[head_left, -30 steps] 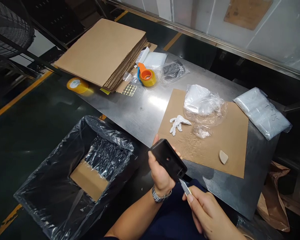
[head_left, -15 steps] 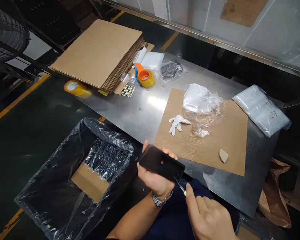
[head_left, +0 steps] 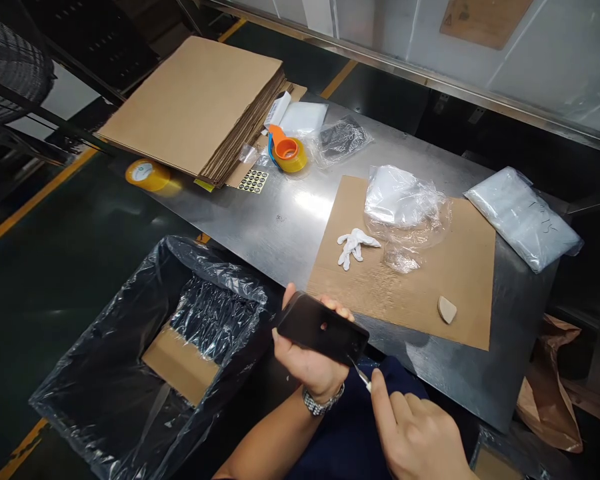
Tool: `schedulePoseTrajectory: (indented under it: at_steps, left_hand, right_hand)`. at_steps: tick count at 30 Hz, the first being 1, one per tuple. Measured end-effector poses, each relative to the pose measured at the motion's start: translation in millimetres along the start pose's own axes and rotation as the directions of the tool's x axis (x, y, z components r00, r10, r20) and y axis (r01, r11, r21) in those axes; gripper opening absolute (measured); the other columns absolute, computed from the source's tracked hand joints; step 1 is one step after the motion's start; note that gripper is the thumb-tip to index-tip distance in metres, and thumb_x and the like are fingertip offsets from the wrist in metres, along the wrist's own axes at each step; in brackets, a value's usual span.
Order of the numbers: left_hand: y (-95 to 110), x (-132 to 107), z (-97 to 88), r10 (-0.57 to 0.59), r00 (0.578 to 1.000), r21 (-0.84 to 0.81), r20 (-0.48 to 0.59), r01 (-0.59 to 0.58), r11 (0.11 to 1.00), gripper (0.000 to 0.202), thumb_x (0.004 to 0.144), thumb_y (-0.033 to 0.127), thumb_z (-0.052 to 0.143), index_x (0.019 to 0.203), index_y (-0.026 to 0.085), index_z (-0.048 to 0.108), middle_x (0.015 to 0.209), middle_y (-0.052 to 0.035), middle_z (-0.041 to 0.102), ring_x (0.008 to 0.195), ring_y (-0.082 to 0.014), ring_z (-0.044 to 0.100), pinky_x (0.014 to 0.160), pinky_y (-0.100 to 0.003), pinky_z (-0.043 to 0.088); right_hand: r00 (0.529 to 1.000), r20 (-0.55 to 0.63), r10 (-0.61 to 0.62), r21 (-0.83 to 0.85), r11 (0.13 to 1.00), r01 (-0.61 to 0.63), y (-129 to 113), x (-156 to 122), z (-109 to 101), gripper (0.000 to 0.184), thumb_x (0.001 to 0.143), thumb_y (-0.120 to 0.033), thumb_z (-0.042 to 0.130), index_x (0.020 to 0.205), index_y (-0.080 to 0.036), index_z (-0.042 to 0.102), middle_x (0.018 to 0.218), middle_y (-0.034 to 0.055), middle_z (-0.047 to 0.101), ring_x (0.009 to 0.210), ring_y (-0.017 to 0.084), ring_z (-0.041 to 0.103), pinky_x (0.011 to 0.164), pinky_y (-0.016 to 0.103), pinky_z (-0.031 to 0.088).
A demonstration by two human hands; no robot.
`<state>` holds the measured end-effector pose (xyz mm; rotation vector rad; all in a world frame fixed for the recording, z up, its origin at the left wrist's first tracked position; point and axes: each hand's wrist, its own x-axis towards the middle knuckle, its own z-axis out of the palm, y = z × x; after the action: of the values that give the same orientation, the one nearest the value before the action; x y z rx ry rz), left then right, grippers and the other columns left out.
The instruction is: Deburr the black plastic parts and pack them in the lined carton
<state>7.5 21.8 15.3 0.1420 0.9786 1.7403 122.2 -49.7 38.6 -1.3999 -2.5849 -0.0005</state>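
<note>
Cradled in my left hand [head_left: 307, 363] is a black rectangular case-like part [head_left: 315, 325] with a small hole near its middle, tilted in front of the table's near edge. The fingers wrap its far side and the thumb lies along the near side. My right hand [head_left: 415, 427] grips a small craft knife [head_left: 364, 380] with a pale handle, index finger stretched along it. Its thin blade meets the part's lower right corner. A white glove [head_left: 356, 247] and a beige wedge-shaped block [head_left: 447, 309] lie on a cardboard sheet [head_left: 380, 293] beyond my hands.
A box lined with black plastic [head_left: 100, 373] stands at the left. On the metal table [head_left: 245, 227] are stacked cardboard [head_left: 195, 100], a tape dispenser [head_left: 289, 152], a tape roll [head_left: 147, 175], a sticker sheet [head_left: 253, 181], clear plastic bags [head_left: 405, 197] and a wrapped packet [head_left: 523, 217].
Both hands keep nearly the same pose. The black part has shifted very slightly to the left, and the knife stays at its corner.
</note>
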Motion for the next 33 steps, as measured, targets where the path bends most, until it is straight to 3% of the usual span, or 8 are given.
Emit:
schedulePoseTrajectory:
  at_steps: [6,12,17,22,28,33]
  left_hand:
    - [0.7,2.0,4.1,-0.142,0.979,0.021,-0.148,0.146,0.989,0.044,0.080,0.050,0.031,0.118,0.035,0.048,0.067,-0.0003,0.058,0.056,-0.0150,0.054,0.053,-0.029,0.046]
    - [-2.9,4.2,-0.8,-0.229,0.961,0.091,-0.156,0.245,0.965,0.049,0.081,0.053,0.034,0.124,0.031,0.044,0.065,0.0007,0.060,0.052,-0.0134,0.055,0.049,-0.025,0.046]
    - [-3.0,3.4,-2.8,-0.296,0.944,0.101,-0.143,0.311,0.945,0.049,0.083,0.051,0.034,0.127,0.030,0.041,0.064,0.0004,0.060,0.053,-0.0134,0.057,0.052,-0.026,0.048]
    - [0.6,7.9,-1.6,-0.424,0.893,0.086,-0.154,0.439,0.894,0.049,0.084,0.047,0.035,0.128,0.027,0.039,0.065,-0.0001,0.057,0.053,-0.0145,0.058,0.052,-0.029,0.050]
    - [1.9,11.7,-0.3,-0.538,0.836,0.061,-0.109,0.546,0.836,0.048,0.084,0.045,0.035,0.127,0.024,0.040,0.065,-0.0015,0.057,0.052,-0.0150,0.057,0.049,-0.028,0.049]
    - [4.9,6.8,4.2,-0.499,0.864,0.120,-0.073,0.504,0.855,0.045,0.086,0.041,0.034,0.128,0.025,0.039,0.066,-0.0012,0.058,0.054,-0.0147,0.058,0.050,-0.026,0.048]
  right_hand:
    - [1.000,0.031,-0.001,-0.069,0.998,0.003,1.1,-5.3,-0.1,0.035,0.078,-0.006,0.033,0.100,-0.008,0.059,0.045,-0.0005,0.042,0.039,0.011,0.039,0.043,0.027,0.022]
    - [0.996,0.071,-0.047,-0.137,0.989,0.056,10.9,-2.6,-7.4,0.038,0.080,-0.006,0.031,0.110,-0.004,0.055,0.047,-0.0007,0.043,0.040,0.012,0.041,0.043,0.029,0.021]
    - [0.998,0.045,0.036,0.018,0.999,-0.037,27.4,0.2,-4.5,0.035,0.088,-0.009,0.024,0.103,-0.006,0.056,0.047,-0.0009,0.049,0.038,0.012,0.046,0.043,0.029,0.025]
    - [0.977,0.128,0.171,0.188,0.963,-0.193,39.1,-6.6,4.1,0.031,0.093,-0.022,0.028,0.098,-0.012,0.057,0.049,-0.0028,0.054,0.039,0.010,0.051,0.040,0.025,0.025]
    - [0.998,0.058,0.030,0.034,0.999,-0.032,33.2,-13.4,-1.3,0.038,0.089,-0.008,0.024,0.114,-0.010,0.052,0.054,-0.0009,0.049,0.043,0.010,0.046,0.047,0.025,0.030]
    - [0.996,0.074,-0.044,-0.021,0.999,0.046,31.2,-12.3,-11.3,0.041,0.084,-0.003,0.025,0.115,-0.005,0.051,0.054,0.0007,0.046,0.045,0.011,0.046,0.048,0.026,0.031]
